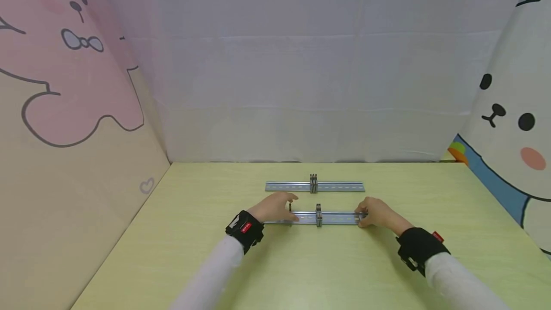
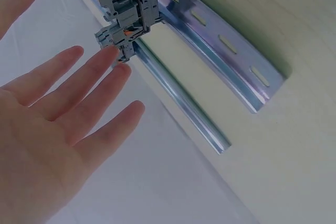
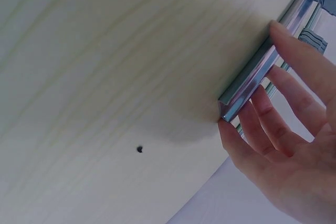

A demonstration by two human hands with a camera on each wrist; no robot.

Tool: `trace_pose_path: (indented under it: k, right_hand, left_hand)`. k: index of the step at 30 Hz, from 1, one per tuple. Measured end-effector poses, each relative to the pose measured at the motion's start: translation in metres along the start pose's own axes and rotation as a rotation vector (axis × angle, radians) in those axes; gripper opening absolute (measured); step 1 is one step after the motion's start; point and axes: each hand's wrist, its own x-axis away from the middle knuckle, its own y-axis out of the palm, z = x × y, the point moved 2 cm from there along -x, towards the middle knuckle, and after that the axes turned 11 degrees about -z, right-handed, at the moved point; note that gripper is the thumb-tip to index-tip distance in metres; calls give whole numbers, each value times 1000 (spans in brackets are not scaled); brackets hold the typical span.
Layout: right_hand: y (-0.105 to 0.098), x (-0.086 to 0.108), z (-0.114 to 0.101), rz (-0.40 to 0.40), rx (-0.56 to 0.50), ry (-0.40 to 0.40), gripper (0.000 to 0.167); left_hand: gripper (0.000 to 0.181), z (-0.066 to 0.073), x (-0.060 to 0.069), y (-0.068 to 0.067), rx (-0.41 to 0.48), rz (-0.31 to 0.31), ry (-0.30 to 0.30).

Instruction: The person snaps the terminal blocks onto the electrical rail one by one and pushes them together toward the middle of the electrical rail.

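Observation:
A slotted metal DIN rail (image 1: 337, 218) lies across the table, nearest to me. My right hand (image 1: 378, 213) grips its right end, thumb on the near side and fingers on the far side in the right wrist view. A grey terminal block (image 1: 318, 215) sits upright near the middle of this rail. Over the rail's left part is my left hand (image 1: 275, 206), its fingers spread and fairly straight in the left wrist view. Another thin block (image 1: 290, 207) stands beside those fingers; contact with it cannot be made out.
Behind lies a second DIN rail (image 1: 288, 186), roughly parallel, with several terminal blocks (image 1: 314, 183) grouped at its middle. A white curtain (image 1: 275, 133) hangs along the back edge of the pale wooden table (image 1: 172, 233). Printed cartoon panels flank both sides.

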Motion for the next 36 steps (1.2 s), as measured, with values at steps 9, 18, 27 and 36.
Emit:
trace_pose_path:
  k: [9, 18, 27, 36]
  right_hand:
    - [1, 0, 1, 0, 2, -10, 28]
    - [2, -2, 4, 1, 5, -7, 29]
    - [2, -3, 4, 3, 2, -11, 29]
    - [1, -2, 4, 1, 3, -6, 29]
  left_hand:
    - [65, -21, 1, 7, -21, 5, 7]
    - [66, -26, -1, 15, -13, 11, -13]
    - [56, -25, -6, 21, -47, 55, 6]
    - [53, -18, -16, 25, -69, 69, 27]
